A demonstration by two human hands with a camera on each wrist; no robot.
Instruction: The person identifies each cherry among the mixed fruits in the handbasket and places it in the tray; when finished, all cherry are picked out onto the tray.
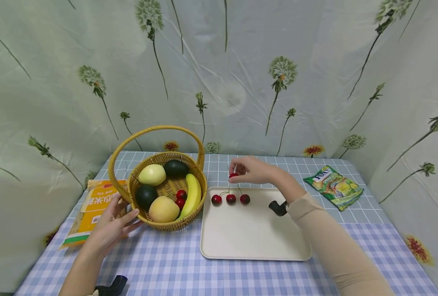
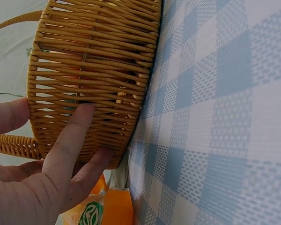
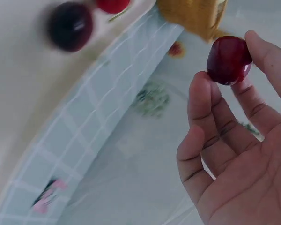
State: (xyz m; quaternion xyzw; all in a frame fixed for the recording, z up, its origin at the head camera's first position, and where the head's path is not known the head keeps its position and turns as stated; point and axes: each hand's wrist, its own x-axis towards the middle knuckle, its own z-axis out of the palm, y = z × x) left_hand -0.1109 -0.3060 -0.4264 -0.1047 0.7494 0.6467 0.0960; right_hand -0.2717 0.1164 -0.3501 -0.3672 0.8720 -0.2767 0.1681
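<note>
My right hand pinches a dark red cherry between thumb and fingertips, above the far edge of the cream tray. Below it, three stemmed cherries lie in a row on the tray. On the left, my left hand rests against the side of a yellow wicker basket; its extended fingers touch the woven wall, with the thumb at the rim. Inside the basket are a banana, a peach, a pale yellow-green fruit, two dark green fruits and red cherries.
An orange food packet lies left of the basket, partly behind my left hand. A green packet lies to the right of the tray. The basket's tall handle arches above it. A dandelion-patterned curtain hangs behind the checked tablecloth.
</note>
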